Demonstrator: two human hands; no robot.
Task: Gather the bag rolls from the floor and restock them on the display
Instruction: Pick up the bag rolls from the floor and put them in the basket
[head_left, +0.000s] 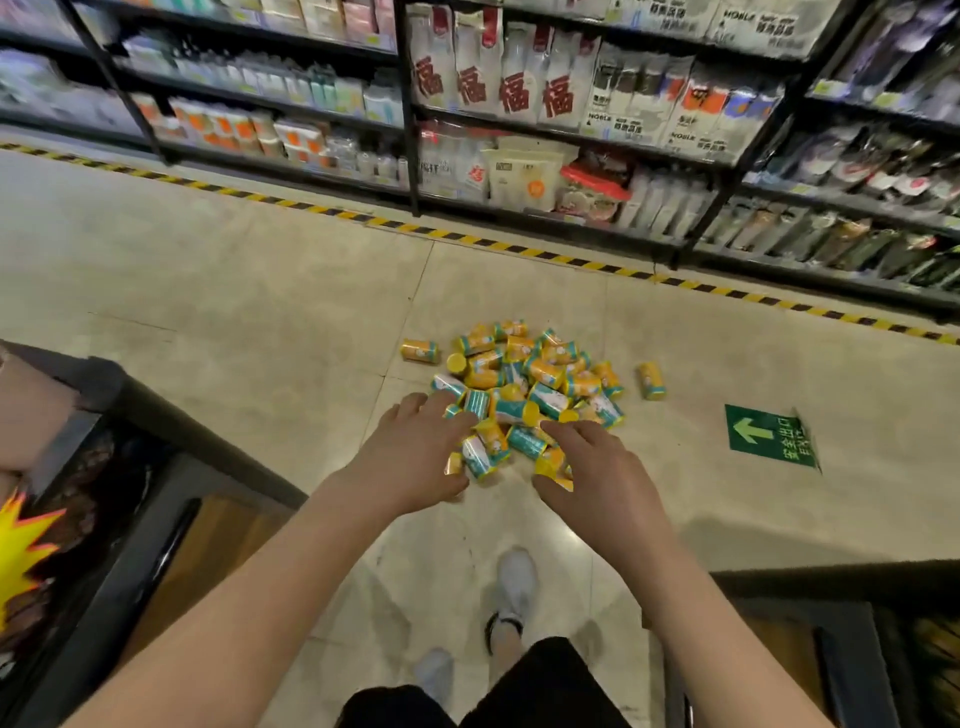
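On the floor (260, 312) lies a pile of bag rolls (524, 374); your left hand (415, 457) and right hand (597, 467) hover at its near edge, fingers spread, gripping nothing.

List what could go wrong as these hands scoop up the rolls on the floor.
The pile of rolls is loose, so the left hand and right hand, open at its near edge, may send some rolling off. Two stray rolls, one left of the heap, one right, could be overlooked. A shoe stands near the pile; a roll underfoot might cause a slip.
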